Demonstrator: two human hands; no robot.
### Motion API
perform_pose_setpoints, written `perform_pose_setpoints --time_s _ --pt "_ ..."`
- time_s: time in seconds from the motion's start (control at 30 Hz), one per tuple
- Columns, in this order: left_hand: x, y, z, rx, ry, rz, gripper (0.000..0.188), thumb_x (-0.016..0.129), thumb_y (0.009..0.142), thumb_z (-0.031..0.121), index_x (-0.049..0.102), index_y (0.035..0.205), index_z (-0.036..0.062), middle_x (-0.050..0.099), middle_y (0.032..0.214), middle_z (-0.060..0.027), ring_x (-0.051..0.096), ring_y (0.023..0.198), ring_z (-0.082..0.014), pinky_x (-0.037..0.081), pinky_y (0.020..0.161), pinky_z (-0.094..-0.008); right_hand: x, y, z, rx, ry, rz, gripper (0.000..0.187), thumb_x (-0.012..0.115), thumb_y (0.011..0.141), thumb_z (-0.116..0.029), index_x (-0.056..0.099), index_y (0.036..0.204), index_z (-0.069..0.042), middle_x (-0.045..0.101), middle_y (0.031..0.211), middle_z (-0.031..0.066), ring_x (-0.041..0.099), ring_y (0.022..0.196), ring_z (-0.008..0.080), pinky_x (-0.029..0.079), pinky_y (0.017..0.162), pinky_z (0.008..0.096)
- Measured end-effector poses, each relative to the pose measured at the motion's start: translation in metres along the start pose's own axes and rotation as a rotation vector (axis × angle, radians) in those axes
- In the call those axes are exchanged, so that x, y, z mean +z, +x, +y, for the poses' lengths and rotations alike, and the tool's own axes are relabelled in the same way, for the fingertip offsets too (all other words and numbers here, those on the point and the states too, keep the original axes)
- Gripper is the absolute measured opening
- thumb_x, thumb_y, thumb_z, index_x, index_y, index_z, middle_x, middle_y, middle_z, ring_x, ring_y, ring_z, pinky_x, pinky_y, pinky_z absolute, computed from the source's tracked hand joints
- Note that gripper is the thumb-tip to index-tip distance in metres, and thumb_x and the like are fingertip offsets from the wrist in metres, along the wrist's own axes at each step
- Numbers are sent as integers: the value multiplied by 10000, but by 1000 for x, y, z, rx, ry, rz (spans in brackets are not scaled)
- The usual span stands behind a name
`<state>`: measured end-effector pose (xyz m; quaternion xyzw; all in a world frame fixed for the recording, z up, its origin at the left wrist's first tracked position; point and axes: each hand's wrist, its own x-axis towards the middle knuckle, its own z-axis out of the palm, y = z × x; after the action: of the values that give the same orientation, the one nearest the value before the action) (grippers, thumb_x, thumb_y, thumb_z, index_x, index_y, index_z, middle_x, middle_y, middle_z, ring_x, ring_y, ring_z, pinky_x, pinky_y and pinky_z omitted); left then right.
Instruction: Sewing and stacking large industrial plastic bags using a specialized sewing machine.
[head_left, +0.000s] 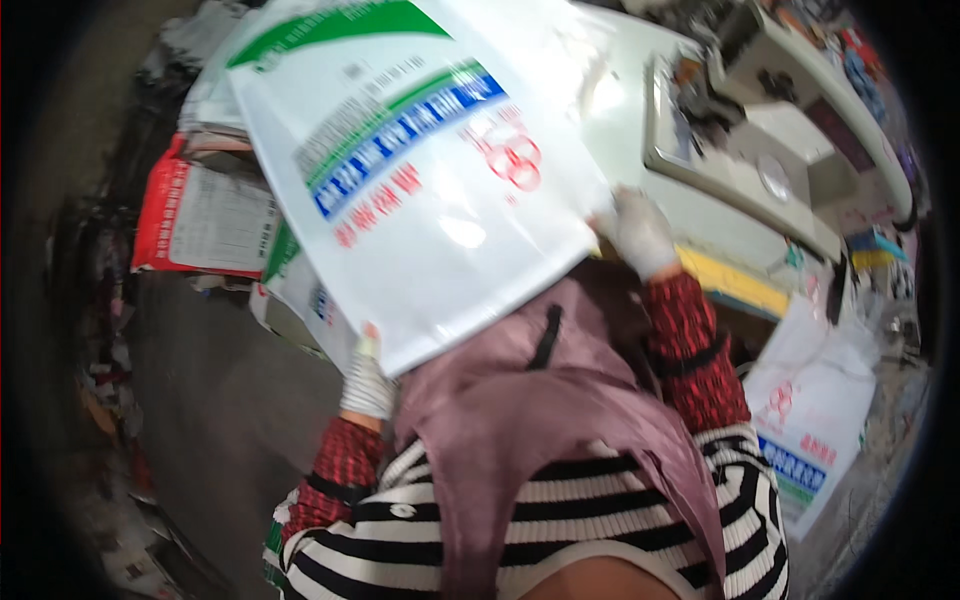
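Note:
A large white printed sack (440,270) with green, blue and red markings lies flat and tilted in front of me. My left hand (368,382), in a pale glove with a bare thumb tip, grips its near left corner from the side. At the near right corner, my right hand (640,235), also gloved, pinches the sack's edge. Most of the fingers of the left hand are hidden beneath the sack. The sack's near edge hangs just above the mauve apron (560,350) on my lap.
A pale sewing machine (810,130) stands on the light worktable (640,140) to the right. Another white printed sack (815,410) hangs at the lower right. A red and white bag (205,215) lies at the left, among stacked sacks. Clutter lines both sides.

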<state>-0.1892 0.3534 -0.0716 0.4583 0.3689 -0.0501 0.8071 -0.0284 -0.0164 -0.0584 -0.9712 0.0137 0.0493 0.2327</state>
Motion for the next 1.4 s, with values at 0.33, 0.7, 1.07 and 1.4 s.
perform_pose_setpoints --time_s 0.33,0.7,1.07,1.4 --pt "-217 -44 -40 268 1766 640 296 518 883 271 636 857 0 626 793 -253 613 748 -428 482 704 -510 94 -56 -118 -743 441 -225 324 593 863 -323 534 914 -9 578 702 195 588 666 374 472 627 451" --pt "-286 16 -77 -117 1622 606 448 427 928 346 651 898 -41 635 932 -271 617 878 -407 478 817 -479 178 29 -235 -211 614 -765 279 558 868 -220 568 988 32 638 815 191 629 716 321 506 696 391" --pt "-275 115 -109 -230 1507 337 454 565 845 439 629 1018 23 653 1005 -183 642 916 -325 519 808 -395 354 99 -137 -364 -90 -624 313 330 997 -280 501 1185 -96 617 903 67 600 824 214 496 747 327" --pt "-147 134 29 -231 2144 133 441 557 822 486 695 1024 119 664 1074 -130 652 978 -310 522 802 -417 325 66 -69 43 1309 -731 304 475 966 -382 581 1040 -107 547 784 -13 500 686 113 439 646 254"
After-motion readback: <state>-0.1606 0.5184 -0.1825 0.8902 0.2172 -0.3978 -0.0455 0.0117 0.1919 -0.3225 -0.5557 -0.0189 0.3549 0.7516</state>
